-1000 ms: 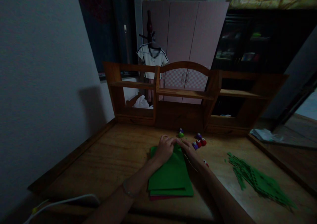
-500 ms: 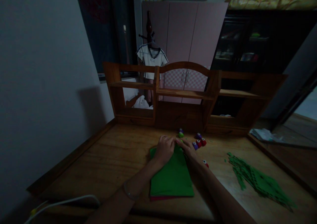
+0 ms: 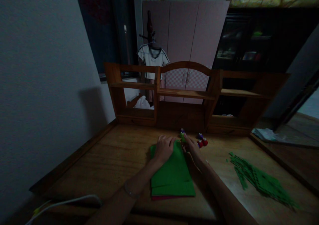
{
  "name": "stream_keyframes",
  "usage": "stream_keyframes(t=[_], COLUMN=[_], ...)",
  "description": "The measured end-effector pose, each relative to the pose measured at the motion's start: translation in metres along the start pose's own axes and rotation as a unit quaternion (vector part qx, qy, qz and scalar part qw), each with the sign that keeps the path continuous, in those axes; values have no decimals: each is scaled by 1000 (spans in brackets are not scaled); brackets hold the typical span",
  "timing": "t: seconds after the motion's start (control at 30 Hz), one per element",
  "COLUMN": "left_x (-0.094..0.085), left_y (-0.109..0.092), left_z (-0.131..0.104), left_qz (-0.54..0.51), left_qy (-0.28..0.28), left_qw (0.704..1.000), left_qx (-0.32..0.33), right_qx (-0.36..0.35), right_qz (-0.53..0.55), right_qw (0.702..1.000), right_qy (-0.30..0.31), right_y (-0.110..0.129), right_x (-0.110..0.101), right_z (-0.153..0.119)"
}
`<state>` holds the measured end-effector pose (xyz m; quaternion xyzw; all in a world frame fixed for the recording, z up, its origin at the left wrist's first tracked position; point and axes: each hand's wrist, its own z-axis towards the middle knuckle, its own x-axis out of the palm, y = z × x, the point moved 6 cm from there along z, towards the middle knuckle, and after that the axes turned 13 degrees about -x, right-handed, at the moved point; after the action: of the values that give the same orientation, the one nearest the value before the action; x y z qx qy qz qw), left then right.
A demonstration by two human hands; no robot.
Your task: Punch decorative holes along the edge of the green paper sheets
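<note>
A stack of green sheets (image 3: 171, 172) lies on the desk in front of me, with a red layer showing under its near edge. The top sheet sits askew, so a strip of the one below shows at the near end. My left hand (image 3: 164, 148) is on the far left part of the stack, fingers bent and closed over the top sheet. Just right of the far corner is my right hand (image 3: 191, 148), fingers curled, its fingertips beside a small green piece with an eye (image 3: 182, 135). Whatever it pinches is hidden.
Small red eyed pieces (image 3: 202, 142) and purple ones (image 3: 200, 136) stand behind my right hand. Cut green strips and sheet (image 3: 261, 182) lie to the right. A wooden shelf unit (image 3: 184, 93) closes the desk's back. A white cable (image 3: 72, 200) runs at the near left.
The top green sheet has slid away from me, baring a strip below it. My right hand has moved off the sheet's far edge to the right, toward the small eyed pieces.
</note>
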<state>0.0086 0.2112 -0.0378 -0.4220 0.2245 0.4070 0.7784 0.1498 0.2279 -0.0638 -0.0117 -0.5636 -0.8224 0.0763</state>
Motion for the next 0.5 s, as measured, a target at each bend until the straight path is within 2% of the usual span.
stream_keyframes(t=[0.2,0.33,0.5], left_x=[-3,-6,-7], left_y=[-1,-3,-4], left_z=[0,0,0], left_qz=[1,3,-4], left_qy=[-15,-23,-35], left_qw=[1000,1000,999], left_qx=[3,5,11], right_qx=[3,23,-7], right_qz=[-15,-15,-38], right_qw=[1000,1000,999], right_qy=[-7,8,6], right_y=[-6,-4,10], right_x=[-11,-7,0], right_z=[5,1,-5])
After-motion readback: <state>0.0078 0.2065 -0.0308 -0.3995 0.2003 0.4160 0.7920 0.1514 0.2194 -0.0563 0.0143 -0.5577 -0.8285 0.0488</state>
